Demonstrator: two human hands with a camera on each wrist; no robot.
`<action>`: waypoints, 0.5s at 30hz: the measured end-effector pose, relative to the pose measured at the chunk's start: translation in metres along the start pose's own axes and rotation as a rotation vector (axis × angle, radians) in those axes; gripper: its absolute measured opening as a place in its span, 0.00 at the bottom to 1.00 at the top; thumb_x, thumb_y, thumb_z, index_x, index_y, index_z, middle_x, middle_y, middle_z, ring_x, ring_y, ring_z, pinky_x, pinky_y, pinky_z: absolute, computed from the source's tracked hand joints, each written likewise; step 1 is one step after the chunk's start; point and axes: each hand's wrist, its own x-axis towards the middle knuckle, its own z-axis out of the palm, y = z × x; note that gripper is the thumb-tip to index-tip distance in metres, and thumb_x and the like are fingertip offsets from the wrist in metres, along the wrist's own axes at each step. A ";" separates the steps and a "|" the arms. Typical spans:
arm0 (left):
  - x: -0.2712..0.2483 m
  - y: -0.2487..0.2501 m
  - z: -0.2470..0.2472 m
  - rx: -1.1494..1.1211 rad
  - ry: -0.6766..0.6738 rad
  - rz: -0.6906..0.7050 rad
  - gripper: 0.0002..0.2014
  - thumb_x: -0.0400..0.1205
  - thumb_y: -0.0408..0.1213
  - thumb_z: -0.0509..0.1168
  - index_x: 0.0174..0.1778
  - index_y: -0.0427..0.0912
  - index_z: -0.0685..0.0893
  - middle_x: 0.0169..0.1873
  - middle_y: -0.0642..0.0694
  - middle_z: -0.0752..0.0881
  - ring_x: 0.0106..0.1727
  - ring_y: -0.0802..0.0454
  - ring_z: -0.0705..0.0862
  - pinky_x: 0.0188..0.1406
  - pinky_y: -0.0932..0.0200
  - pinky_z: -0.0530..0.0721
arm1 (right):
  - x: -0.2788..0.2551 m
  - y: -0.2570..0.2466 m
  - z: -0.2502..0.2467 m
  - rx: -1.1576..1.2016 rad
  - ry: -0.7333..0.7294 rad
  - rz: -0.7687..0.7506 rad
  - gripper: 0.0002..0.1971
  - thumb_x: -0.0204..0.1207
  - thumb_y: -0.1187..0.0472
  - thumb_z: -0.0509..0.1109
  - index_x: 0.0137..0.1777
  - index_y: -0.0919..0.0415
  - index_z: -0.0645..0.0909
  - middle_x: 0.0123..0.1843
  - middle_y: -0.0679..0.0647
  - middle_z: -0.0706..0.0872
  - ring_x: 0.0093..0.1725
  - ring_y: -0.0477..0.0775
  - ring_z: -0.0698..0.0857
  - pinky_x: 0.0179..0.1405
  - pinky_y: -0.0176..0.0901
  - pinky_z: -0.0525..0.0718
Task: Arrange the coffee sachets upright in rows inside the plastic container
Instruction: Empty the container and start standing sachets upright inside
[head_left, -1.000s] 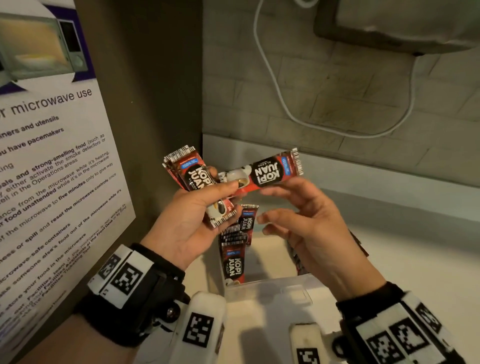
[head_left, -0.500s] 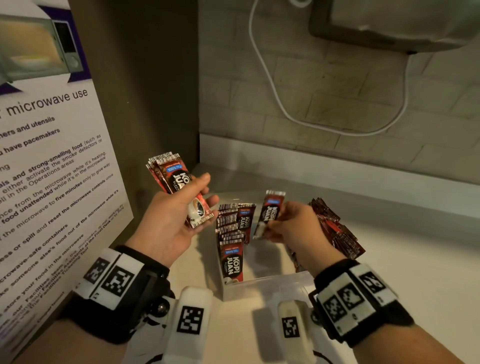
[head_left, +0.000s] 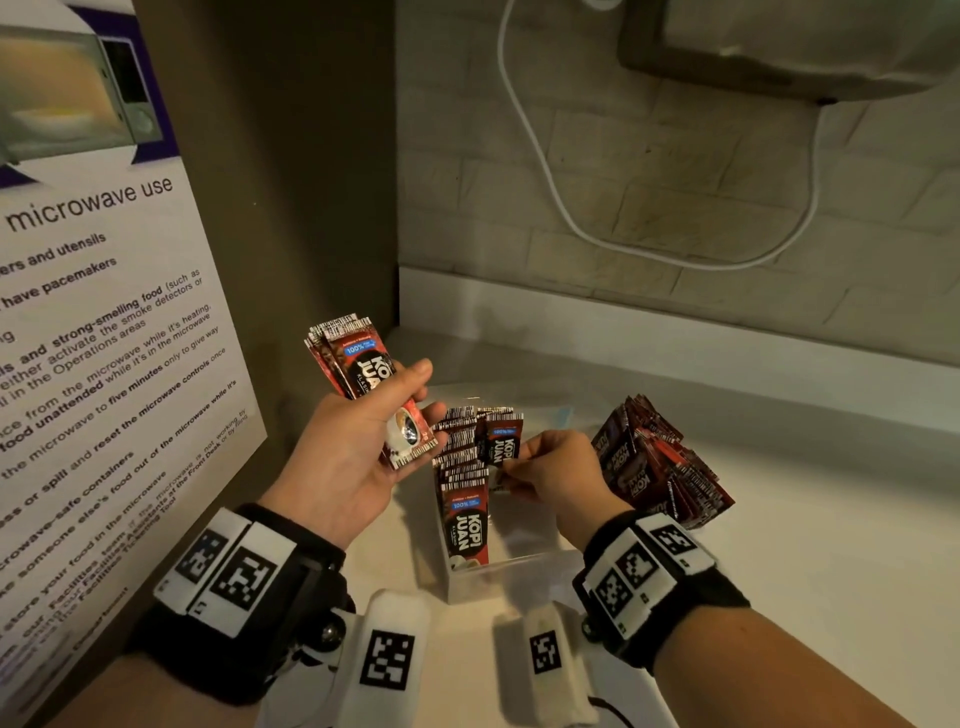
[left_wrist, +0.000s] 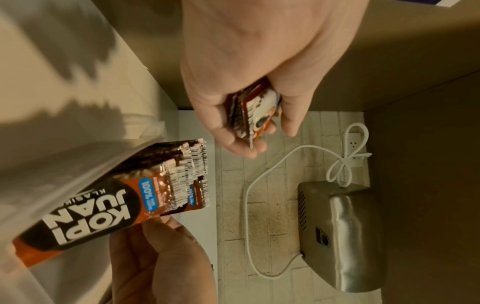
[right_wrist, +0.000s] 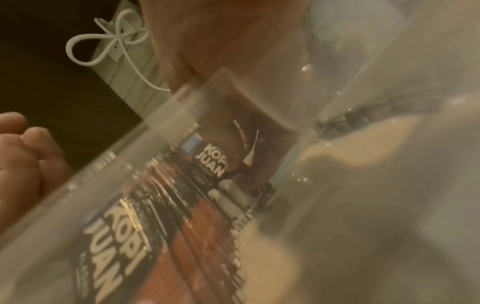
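My left hand (head_left: 410, 410) holds a small stack of red Kopi Juan sachets (head_left: 363, 369) tilted above the left edge of the clear plastic container (head_left: 519, 564); the same stack (left_wrist: 255, 115) shows in my palm in the left wrist view. Inside the container a row of upright sachets (head_left: 462, 467) lines the left side. My right hand (head_left: 511, 470) reaches into the container and pinches one sachet (head_left: 501, 441) upright beside that row. The right wrist view is blurred and shows this sachet (right_wrist: 210, 162) through the container wall (right_wrist: 166, 115).
A loose pile of sachets (head_left: 660, 467) lies on the white counter (head_left: 805, 545) just right of the container. A microwave-use poster (head_left: 93, 364) stands at the left. On the tiled back wall hang a metal dryer (left_wrist: 337, 236) and a white cord (head_left: 545, 171).
My right hand took one sachet from beside the left hand's stack and carried it down into the container. The left hand stayed raised with its stack.
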 end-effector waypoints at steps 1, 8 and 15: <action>0.000 0.000 0.000 0.000 -0.001 -0.001 0.08 0.75 0.37 0.73 0.33 0.48 0.82 0.26 0.53 0.85 0.34 0.55 0.88 0.32 0.57 0.88 | 0.001 0.000 0.001 -0.011 0.008 0.001 0.13 0.71 0.75 0.74 0.31 0.61 0.76 0.37 0.62 0.86 0.43 0.63 0.89 0.52 0.61 0.88; -0.001 -0.001 0.002 -0.004 -0.002 -0.007 0.07 0.76 0.36 0.73 0.35 0.48 0.82 0.27 0.52 0.85 0.32 0.56 0.87 0.30 0.58 0.88 | -0.002 -0.001 0.004 -0.098 0.032 -0.043 0.13 0.69 0.70 0.77 0.32 0.59 0.75 0.40 0.62 0.87 0.47 0.64 0.89 0.51 0.59 0.88; -0.002 0.000 0.003 0.001 -0.006 -0.006 0.08 0.74 0.37 0.73 0.31 0.48 0.81 0.25 0.52 0.84 0.32 0.55 0.87 0.31 0.58 0.88 | 0.000 0.002 0.005 -0.141 0.022 -0.095 0.13 0.70 0.70 0.77 0.33 0.60 0.75 0.37 0.62 0.87 0.39 0.60 0.88 0.45 0.54 0.89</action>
